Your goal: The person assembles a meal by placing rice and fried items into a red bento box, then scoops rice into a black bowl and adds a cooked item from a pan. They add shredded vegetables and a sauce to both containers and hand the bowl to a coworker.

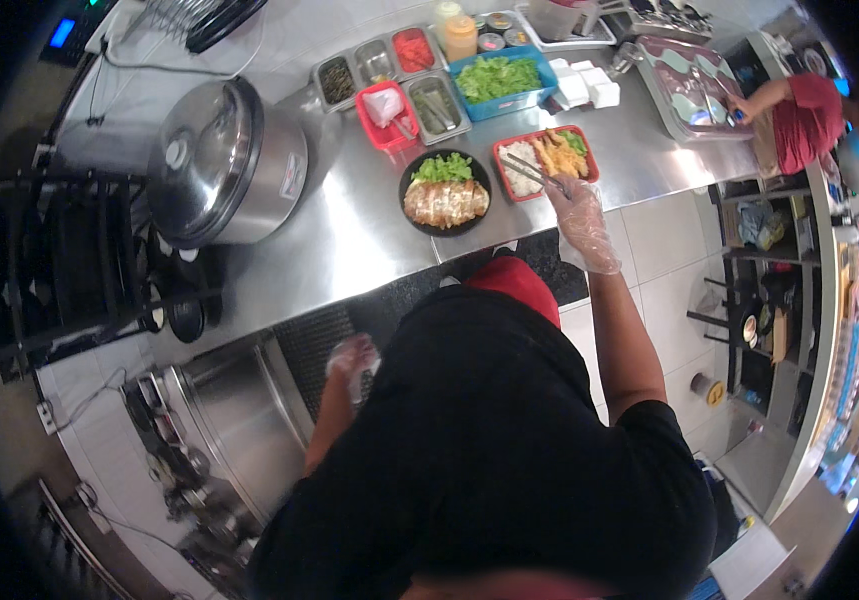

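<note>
My right hand point(583, 222), in a clear plastic glove, is closed round slim metal tongs point(531, 168). The tongs' tips reach over the white rice point(520, 170) in a red meal box point(521, 196). Beside the rice, the box holds golden fried pieces point(561, 155) and some green lettuce. Left of it stands a round black bowl point(406, 222) with lettuce and sliced meat streaked with pale sauce. My left hand point(353, 357), gloved too, hangs low beside my body, away from the counter; its fingers are too unclear to read.
On the steel counter point(339, 245) are a blue lettuce bin point(502, 102), steel topping pans point(436, 108), a red container point(383, 112), squeeze bottles point(460, 37) and white boxes point(589, 88). A large lidded pot point(274, 165) stands left. At right, another person's hand point(744, 107) reaches over a tray.
</note>
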The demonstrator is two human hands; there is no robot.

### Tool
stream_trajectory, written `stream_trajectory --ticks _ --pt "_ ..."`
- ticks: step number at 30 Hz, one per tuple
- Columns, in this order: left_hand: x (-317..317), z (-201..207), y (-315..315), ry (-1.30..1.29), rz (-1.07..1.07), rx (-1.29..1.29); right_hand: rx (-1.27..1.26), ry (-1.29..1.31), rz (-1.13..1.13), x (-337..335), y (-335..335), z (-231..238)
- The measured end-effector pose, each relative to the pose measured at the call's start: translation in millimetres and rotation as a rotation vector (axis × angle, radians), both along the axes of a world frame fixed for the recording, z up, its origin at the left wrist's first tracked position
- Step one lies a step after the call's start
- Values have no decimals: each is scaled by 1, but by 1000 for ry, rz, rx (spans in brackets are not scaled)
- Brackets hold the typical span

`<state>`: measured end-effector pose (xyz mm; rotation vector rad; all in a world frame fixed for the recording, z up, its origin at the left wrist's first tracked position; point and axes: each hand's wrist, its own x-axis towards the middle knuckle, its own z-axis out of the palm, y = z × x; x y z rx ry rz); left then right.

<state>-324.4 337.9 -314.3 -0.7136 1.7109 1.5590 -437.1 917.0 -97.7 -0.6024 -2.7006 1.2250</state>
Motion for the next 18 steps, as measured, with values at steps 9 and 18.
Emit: stream_trajectory --ticks 9,18 --pt "164 -19 -23 52 -1072 -706 278 247 -16 -118 7 -16" --pt "166 32 38 -145 -817 -705 511 140 107 -211 37 16"
